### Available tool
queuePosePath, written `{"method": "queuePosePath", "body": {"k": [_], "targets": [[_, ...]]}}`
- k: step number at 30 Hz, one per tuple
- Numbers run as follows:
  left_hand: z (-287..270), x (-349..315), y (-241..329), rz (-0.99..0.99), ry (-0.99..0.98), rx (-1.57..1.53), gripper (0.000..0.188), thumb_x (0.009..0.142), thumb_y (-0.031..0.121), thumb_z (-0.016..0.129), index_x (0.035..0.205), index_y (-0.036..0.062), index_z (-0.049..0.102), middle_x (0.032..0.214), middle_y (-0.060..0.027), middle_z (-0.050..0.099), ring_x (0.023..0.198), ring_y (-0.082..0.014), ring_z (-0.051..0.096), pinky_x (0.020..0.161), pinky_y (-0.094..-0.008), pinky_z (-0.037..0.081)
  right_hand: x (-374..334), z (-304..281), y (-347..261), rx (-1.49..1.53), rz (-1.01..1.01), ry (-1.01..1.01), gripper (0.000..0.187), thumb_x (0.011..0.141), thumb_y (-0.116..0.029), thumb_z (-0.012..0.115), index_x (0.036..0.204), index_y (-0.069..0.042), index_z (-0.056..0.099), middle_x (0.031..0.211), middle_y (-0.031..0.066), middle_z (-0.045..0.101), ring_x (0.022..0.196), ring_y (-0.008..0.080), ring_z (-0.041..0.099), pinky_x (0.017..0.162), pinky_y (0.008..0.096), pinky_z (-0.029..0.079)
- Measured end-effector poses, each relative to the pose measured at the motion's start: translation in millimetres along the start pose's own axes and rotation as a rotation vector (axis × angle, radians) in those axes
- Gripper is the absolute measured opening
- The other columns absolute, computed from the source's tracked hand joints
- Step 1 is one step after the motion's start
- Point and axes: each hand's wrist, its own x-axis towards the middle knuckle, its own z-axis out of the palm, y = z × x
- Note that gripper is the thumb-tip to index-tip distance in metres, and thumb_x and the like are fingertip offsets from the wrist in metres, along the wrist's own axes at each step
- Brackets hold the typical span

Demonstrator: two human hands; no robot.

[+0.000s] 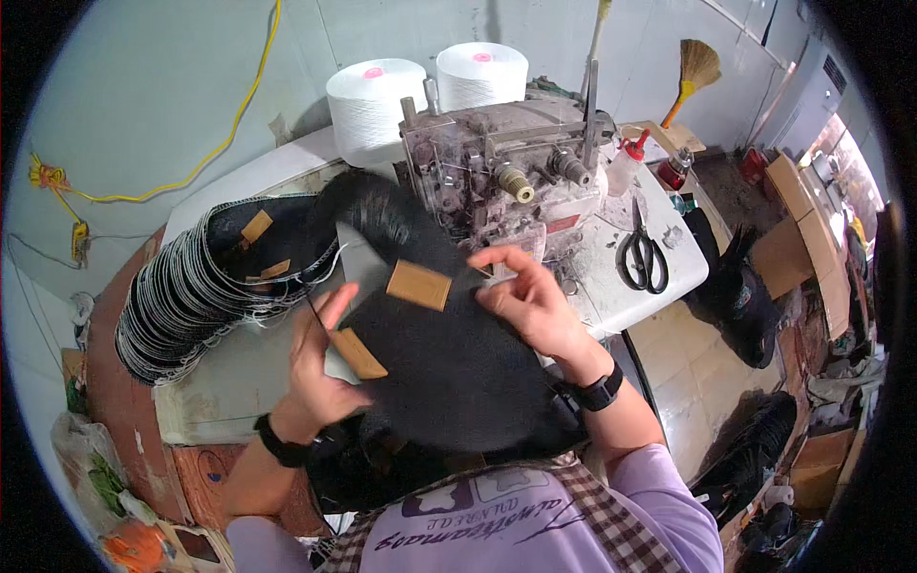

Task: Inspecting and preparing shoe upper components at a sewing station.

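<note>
A black curved fabric piece (458, 372), shaped like a shoe upper with a tan label (419, 286), is held up before me. My right hand (535, 306) pinches its right edge between thumb and fingers. At the left side my left hand (320, 368) grips black fabric beside a second tan label (358, 353); whether this belongs to another piece I cannot tell. More black fabric lies low on my lap, partly hidden. To the left, a long curved stack of black pieces (181, 296) with white-stitched edges leans on the table.
A dusty sewing machine (506, 172) stands ahead, with white thread cones (375, 110) behind it. Black scissors (641, 258) lie on the white table (611, 306) at right, near a red-capped bottle (626, 164). Cardboard boxes (783, 253) and black bundles (740, 301) sit farther right.
</note>
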Motion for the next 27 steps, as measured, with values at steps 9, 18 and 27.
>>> {"method": "queuePosePath", "body": {"k": [9,18,27], "targets": [[6,89,-32,-0.664,0.434,-1.135,0.044,0.098,0.04,0.045,0.104,0.0002,0.062,0.103,-0.0092,0.065,0.091,-0.017,0.061,0.08,-0.031,0.049,-4,40,28,-0.018,0.023,0.095,0.025,0.096,-0.008,0.053,0.118,0.001,0.061,0.083,0.0019,0.064,0.066,0.0073,0.061,0.058,0.0208,0.049],[-60,19,-48,-0.702,0.493,-1.277,0.03,0.094,0.023,0.057,0.113,0.0004,0.056,0.103,-0.0109,0.065,0.1,-0.0183,0.061,0.089,-0.0348,0.05,9,53,33,0.162,0.099,0.019,0.03,0.094,-0.003,0.052,0.124,-0.001,0.057,0.09,0.0035,0.067,0.077,0.0084,0.064,0.068,0.0207,0.05],[-22,-45,54,-0.707,-0.067,-0.744,0.02,0.078,-0.002,0.07,0.097,-0.0037,0.064,0.099,-0.009,0.067,0.099,-0.0201,0.061,0.083,-0.0329,0.049,-13,37,31,-0.238,-0.214,0.07,0.035,0.084,0.007,0.052,0.116,-0.002,0.063,0.09,0.0086,0.07,0.076,0.0108,0.063,0.072,0.0249,0.05]]}}
